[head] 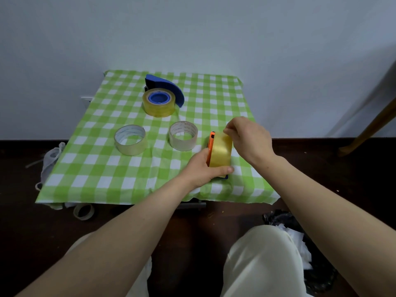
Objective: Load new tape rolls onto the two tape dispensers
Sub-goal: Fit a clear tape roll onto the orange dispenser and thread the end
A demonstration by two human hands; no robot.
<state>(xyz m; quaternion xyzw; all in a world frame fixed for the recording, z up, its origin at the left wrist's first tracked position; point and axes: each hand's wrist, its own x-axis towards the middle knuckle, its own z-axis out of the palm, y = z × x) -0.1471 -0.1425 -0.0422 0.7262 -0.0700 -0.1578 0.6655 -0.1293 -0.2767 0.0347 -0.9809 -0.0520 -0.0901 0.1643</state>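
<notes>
Nearest are two legs in pale trousers and two bare arms that reach out over a dark floor. On the floor at the left, just under the table edge, lies a small empty tape ring. At the right sits a black bag with white paper scraps.

The arms reach onto a low table with a green and white checked cloth. The left hand grips a fat yellow tape roll from below, with the thumb laid across its near side. The roll stands on its edge at the front right of the cloth. It sits against a small orange tape dispenser, which shows only as an orange strip along the roll's left side. The right hand comes in from the right, and its bunched fingertips pinch at the top far edge of the same roll. So both hands are close together, clamped on that one roll.

Further back, two thin rings stand well apart: a see-through tape ring with a white inside on the left and a pale brown tape ring near the orange strip, not touching it.

At the back lies a big blue plastic tape dispenser, with a second fat yellow tape roll on its round blue middle. Behind is a pale wall.
</notes>
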